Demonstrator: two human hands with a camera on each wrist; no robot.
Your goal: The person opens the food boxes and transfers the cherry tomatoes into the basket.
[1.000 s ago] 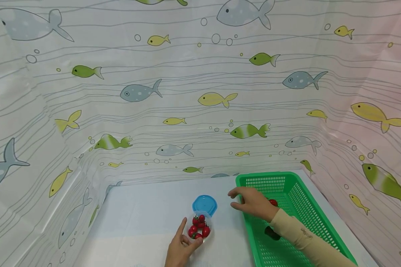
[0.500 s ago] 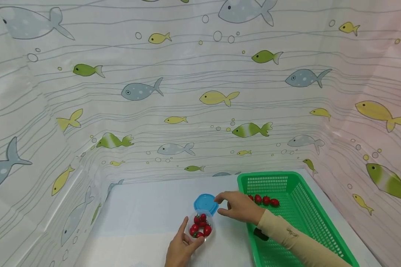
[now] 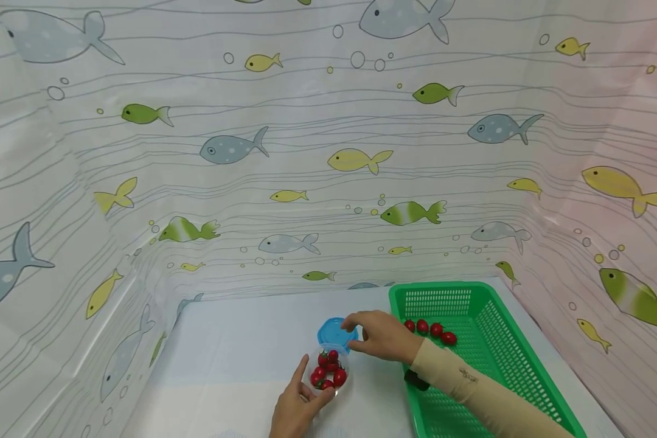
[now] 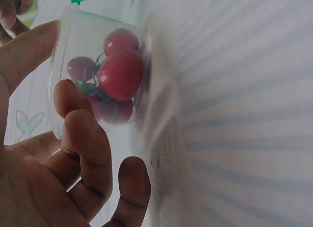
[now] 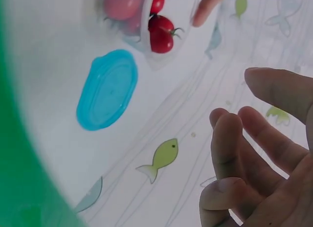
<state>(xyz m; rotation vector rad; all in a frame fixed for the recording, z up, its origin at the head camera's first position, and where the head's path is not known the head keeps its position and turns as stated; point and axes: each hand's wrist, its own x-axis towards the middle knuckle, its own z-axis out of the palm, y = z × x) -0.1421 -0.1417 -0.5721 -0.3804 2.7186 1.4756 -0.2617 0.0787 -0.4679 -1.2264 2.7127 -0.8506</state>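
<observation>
My left hand (image 3: 295,407) holds a small clear plastic container (image 4: 85,34) at its rim, thumb and fingers on either side. Several cherry tomatoes (image 3: 317,377) with green stems lie inside it. Just behind stands a blue lid (image 3: 330,333), flat on the table and separate from the container. Over the lid's right edge in the head view hovers my right hand (image 3: 385,337), its fingers loosely bent and nothing between them. The right wrist view shows that hand apart from the lid.
A green plastic basket (image 3: 438,301) with slotted walls stands on the right, under my right forearm. Several cherry tomatoes (image 3: 435,330) sit in a row near its back left side. Fish-patterned sheeting (image 3: 285,243) encloses the white table (image 3: 219,353).
My right hand has moved left from over the basket's edge to the blue lid, uncovering the row of tomatoes in the basket. The left hand keeps its hold on the container.
</observation>
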